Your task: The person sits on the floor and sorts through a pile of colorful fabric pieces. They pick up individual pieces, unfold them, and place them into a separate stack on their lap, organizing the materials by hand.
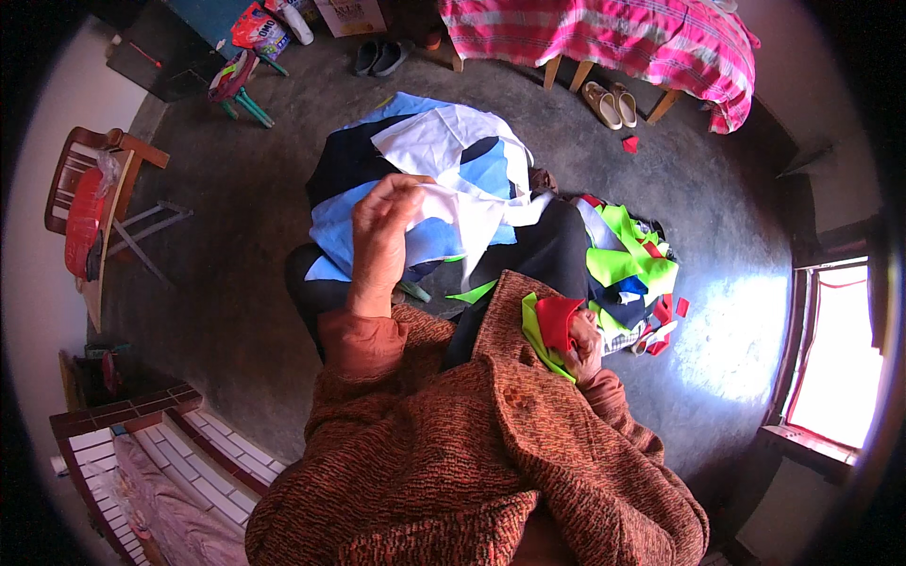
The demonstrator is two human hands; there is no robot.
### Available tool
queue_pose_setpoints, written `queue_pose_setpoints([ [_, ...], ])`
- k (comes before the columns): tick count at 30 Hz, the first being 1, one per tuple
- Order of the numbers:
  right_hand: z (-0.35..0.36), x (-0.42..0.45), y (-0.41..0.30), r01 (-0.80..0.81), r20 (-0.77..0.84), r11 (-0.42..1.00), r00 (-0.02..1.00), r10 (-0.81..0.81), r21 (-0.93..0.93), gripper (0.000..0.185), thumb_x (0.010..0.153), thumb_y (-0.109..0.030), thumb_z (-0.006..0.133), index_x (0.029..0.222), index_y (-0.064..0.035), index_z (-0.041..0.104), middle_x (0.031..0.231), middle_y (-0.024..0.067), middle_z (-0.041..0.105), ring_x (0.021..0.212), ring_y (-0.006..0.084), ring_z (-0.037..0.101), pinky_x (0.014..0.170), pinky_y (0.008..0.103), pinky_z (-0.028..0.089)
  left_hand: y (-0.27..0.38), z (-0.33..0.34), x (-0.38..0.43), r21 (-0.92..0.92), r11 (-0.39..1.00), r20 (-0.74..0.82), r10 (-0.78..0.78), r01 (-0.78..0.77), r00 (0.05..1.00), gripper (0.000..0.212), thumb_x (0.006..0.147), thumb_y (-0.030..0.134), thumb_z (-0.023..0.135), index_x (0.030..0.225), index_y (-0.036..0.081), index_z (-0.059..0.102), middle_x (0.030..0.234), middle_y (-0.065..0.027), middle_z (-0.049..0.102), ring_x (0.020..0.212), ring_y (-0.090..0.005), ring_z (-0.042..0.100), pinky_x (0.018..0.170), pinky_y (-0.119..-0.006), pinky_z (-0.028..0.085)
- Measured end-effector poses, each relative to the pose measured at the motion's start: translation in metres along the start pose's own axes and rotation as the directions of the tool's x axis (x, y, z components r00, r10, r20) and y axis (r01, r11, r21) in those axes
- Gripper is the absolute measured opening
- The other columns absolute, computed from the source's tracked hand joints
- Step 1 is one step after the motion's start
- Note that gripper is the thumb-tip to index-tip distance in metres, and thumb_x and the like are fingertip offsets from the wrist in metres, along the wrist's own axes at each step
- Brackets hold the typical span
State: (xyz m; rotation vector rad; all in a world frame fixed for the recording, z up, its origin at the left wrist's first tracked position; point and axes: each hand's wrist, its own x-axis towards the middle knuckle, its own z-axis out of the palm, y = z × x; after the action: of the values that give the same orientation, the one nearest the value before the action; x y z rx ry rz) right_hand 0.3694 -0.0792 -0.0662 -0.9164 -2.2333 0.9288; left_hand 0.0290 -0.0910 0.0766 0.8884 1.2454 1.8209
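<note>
My left hand (387, 237) is raised over my lap and pinches the edge of a white cloth piece (471, 212), which hangs down to the right in a narrow point. Behind it lies a heap of light blue (340, 216), black (347, 159) and white fabric pieces (439, 138). Beside my right thigh, my right hand (585, 347) grips a red cloth scrap (558, 318) together with a lime-green scrap (532, 329). Part of that hand's hold is hidden by the cloth. A thin green scrap (473, 292) lies between my legs.
A mixed scrap pile (630, 269) lies on the floor at my right. Farther off are a small stool (244, 88), dark slippers (380, 58), tan sandals (610, 105) and a table draped in pink plaid cloth (609, 35). A wooden chair (85, 159) stands left.
</note>
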Motion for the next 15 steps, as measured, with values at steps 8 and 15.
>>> queue_pose_setpoints([
  [8,-0.003,0.006,-0.013,0.030,-0.054,0.995,0.998,-0.026,0.093,0.025,0.077,-0.019,0.062,0.098,-0.0067,0.056,0.094,0.0092,0.053,0.089,0.0260,0.051,0.088,0.0375,0.034,0.041,-0.017,-0.014,-0.038,0.984,0.406,-0.143,0.173,0.903,0.022,0.074,0.021,0.063,0.075,0.000,0.057,0.093,-0.0120,0.063,0.075,-0.0109,0.057,0.067,-0.024,0.044],
  [15,-0.007,0.010,-0.021,0.035,-0.023,0.992,0.999,-0.032,0.123,0.017,0.074,-0.017,0.062,0.087,-0.0062,0.058,0.082,0.0080,0.054,0.078,0.0256,0.052,0.083,0.0365,0.035,0.045,-0.044,-0.013,0.174,0.967,0.702,-0.255,0.188,0.665,0.024,0.075,0.019,0.066,0.067,0.001,0.054,0.078,-0.0120,0.064,0.075,-0.0137,0.057,0.071,-0.028,0.045],
])
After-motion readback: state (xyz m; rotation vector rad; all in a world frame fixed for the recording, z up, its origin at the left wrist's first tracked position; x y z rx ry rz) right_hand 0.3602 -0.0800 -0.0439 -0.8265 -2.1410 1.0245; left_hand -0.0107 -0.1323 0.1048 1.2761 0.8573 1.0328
